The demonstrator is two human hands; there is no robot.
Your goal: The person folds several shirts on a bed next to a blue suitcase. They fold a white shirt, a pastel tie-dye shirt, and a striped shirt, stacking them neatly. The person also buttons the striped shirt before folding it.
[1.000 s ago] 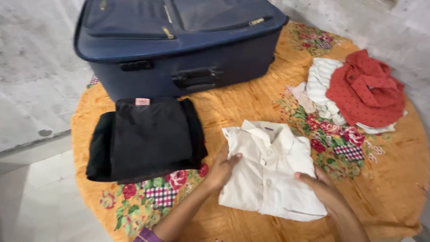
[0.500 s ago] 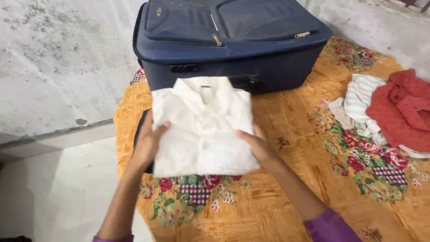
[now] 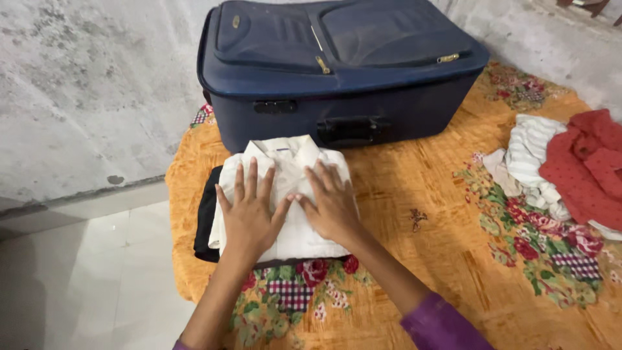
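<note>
Head view, single camera, looking down onto orange floral cloth (image 3: 414, 259) spread over a low round surface. Folded white collared shirt (image 3: 285, 162) lying flat on top of folded black garment (image 3: 206, 217), collar end toward dark blue soft-sided suitcase (image 3: 337, 71); black fabric visible only as a strip along the shirt's left side and lower edge. Left hand (image 3: 249, 217) palm down on the shirt's left half, fingers straight and spread, grasping nothing. Right hand (image 3: 334, 204) palm down on the shirt's right half, fingers likewise extended and flat, nothing gripped; thumbs of both hands nearly meeting over the shirt's midline. Purple sleeve (image 3: 440, 324) on the right forearm, lower frame edge. Suitcase closed, lying flat at the far edge of the cloth, just beyond the shirt collar, black side handle (image 3: 353, 129) facing the shirt, gold zipper pulls on the lid. Loose pile of clothing well apart, to the right on the same cloth: crumpled white ribbed garment (image 3: 531, 155) with red dotted garment (image 3: 593, 168) overlapping its right side, partly cut off by the frame edge. Grey mottled concrete wall (image 3: 91, 84) to the left behind the cloth; pale tiled floor (image 3: 84, 279) at lower left.
</note>
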